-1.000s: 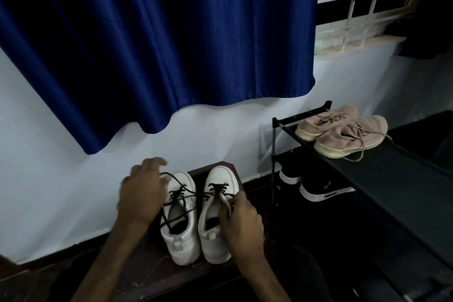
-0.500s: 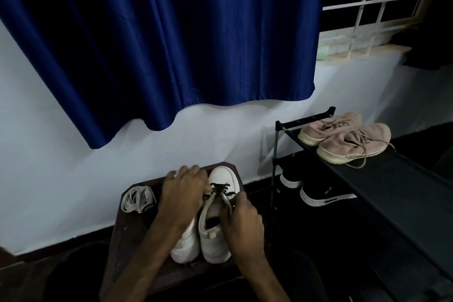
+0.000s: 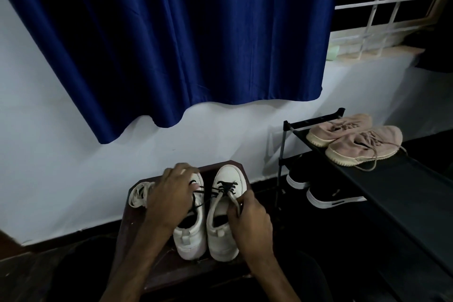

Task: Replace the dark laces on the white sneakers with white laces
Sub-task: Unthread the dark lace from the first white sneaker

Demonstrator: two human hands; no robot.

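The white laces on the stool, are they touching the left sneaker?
Cannot tell. In the head view the left hand covers the space between the white laces and the left sneaker.

Two white sneakers (image 3: 208, 213), two pink shoes (image 3: 353, 140), two black shoes (image 3: 326, 193).

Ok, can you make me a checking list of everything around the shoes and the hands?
Surface: dark wooden stool by the wall, holding both sneakers.
Job's things: left white sneaker and right white sneaker, side by side; dark laces in the right sneaker's front eyelets, loose strands across the left; white laces bundled at the stool's far left corner.
Clutter: nothing seen.
Grippers: left hand over the left sneaker's front; right hand pinching the right sneaker's eyelet edge.
Cables: nothing seen.
Surroundings: blue curtain, black shoe rack, pink shoes, black shoes, barred window.
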